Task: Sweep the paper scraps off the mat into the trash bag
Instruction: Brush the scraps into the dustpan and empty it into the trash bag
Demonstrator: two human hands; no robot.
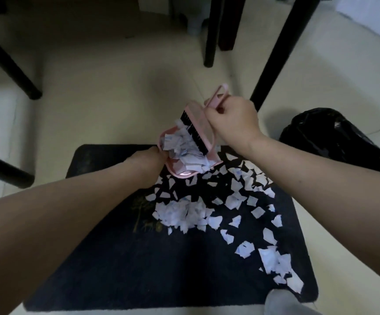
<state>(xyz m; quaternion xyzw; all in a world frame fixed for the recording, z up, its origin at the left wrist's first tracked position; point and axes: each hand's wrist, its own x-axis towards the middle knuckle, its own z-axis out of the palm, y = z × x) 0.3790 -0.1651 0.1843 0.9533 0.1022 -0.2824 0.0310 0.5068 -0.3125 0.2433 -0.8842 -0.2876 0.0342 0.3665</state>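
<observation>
Pink dustpan sits tilted at the mat's far edge, already heaped with scraps. Left hand is at its left side; fingers are hidden behind the pan, so can't tell the grip, though it looks to be steadying it. Right hand is fisted round the brush handle, bristles pressed into the pile in the pan.

Most scraps are not in yet: a clump mid-mat, a loose trail running to the near right corner. Bag is on the floor just off the mat's far right corner.

Advice for this step:
- pan looks full; keep the brush down on the pile as a lid
- keep the lip tipped up on the carry, or pieces will likely slide out
- go low and slow to the bag, paper is light
- bag mouth isn't clearly open from here; check before tipping
</observation>
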